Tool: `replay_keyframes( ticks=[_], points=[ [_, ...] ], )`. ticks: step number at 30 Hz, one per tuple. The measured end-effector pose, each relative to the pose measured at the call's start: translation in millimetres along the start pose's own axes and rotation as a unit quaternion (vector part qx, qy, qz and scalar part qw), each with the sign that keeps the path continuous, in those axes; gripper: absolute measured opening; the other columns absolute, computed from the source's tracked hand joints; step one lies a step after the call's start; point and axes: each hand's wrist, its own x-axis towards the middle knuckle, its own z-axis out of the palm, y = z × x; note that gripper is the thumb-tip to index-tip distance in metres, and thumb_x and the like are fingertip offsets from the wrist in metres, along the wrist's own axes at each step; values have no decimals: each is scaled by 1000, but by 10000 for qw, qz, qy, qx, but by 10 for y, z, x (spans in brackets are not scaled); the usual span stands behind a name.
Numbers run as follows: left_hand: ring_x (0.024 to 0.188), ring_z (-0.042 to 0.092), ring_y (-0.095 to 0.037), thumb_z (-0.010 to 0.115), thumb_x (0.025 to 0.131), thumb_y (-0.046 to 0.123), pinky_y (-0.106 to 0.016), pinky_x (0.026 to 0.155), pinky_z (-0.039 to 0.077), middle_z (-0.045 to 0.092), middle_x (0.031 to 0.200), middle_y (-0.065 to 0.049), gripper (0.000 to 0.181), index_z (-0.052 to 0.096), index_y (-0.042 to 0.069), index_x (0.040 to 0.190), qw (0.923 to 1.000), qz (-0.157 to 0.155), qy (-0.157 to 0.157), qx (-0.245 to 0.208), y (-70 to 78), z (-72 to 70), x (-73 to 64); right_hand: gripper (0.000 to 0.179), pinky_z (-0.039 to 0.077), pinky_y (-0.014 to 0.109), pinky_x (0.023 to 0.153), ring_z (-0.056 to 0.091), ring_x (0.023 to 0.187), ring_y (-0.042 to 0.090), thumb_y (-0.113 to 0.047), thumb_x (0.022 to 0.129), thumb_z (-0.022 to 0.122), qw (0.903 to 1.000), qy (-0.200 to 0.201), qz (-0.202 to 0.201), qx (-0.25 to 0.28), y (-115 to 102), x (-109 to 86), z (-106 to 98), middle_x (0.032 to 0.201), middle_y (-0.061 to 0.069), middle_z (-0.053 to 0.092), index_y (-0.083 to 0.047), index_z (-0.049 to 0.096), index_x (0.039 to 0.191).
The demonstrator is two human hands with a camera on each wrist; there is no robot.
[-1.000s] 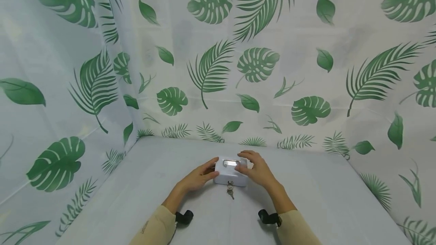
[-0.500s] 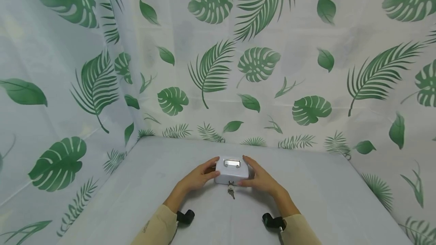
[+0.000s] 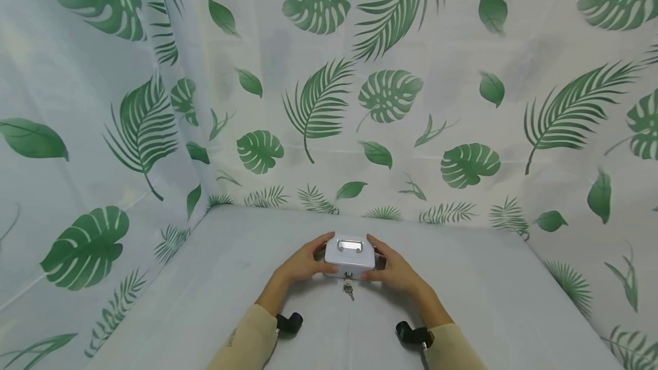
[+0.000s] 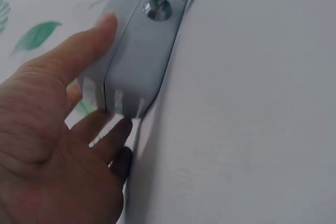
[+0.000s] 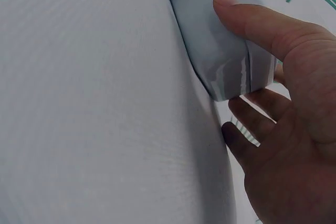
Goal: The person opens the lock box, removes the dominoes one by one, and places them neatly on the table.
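A small white cash box (image 3: 333, 254) stands on the white-covered table in the head view, a metal handle (image 3: 350, 245) on its lid. Keys (image 3: 349, 289) hang from the round lock (image 4: 157, 9) in its front. My left hand (image 3: 300, 264) holds the box's left end, with the thumb (image 4: 86, 48) on the front near the lid seam and fingers around the side. At the right end my right hand (image 3: 398, 272) grips likewise, its thumb (image 5: 252, 22) on the front beside the lock. The far fingertips of both hands are partly hidden behind the box.
A white cloth (image 3: 231, 301) covers the table beneath the box. Leaf-printed curtains (image 3: 319, 187) rise behind and to the left. Black wrist camera mounts (image 3: 290, 323) sit at both sleeve cuffs, close over the table.
My right hand has come off the lid by the handle and moved to the box's right end, thumb on the front. My left thumb has shifted further onto the front.
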Motion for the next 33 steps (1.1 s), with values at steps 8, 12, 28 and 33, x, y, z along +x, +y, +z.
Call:
replay_keyframes(
  ticks=[8, 12, 28, 33],
  points=[
    [154, 39, -31, 89, 83, 34, -54, 128, 27, 42, 165, -5, 95, 38, 22, 162, 9994, 206, 54, -261, -15, -43, 51, 107, 25, 65, 125, 39, 151, 44, -43, 81, 88, 10000, 66, -21, 33, -8, 16, -22, 168, 16, 36, -18, 29, 166],
    [154, 39, -29, 88, 84, 32, -52, 129, 26, 42, 166, -3, 95, 37, 22, 163, 9992, 261, -41, -315, -53, -54, 25, 107, 21, 63, 127, 38, 153, 40, -43, 80, 88, 10000, 41, 22, 83, 7, 3, -12, 167, 14, 37, -19, 29, 166],
    [156, 35, -28, 90, 81, 16, -54, 130, 20, 42, 165, -1, 100, 35, 18, 164, 9978, 351, -304, -466, -127, -89, -31, 102, 17, 64, 128, 32, 155, 42, -27, 83, 86, 9963, -334, -375, 693, 157, -49, -85, 171, 12, 30, -15, 28, 166],
    [157, 33, -28, 90, 82, 16, -55, 130, 18, 42, 165, -1, 97, 36, 20, 163, 9978, 323, -310, -481, -131, -82, -27, 101, 16, 66, 127, 33, 155, 43, -26, 84, 86, 9956, -341, -415, 762, 159, -65, -99, 170, 14, 31, -14, 28, 166]
  ],
)
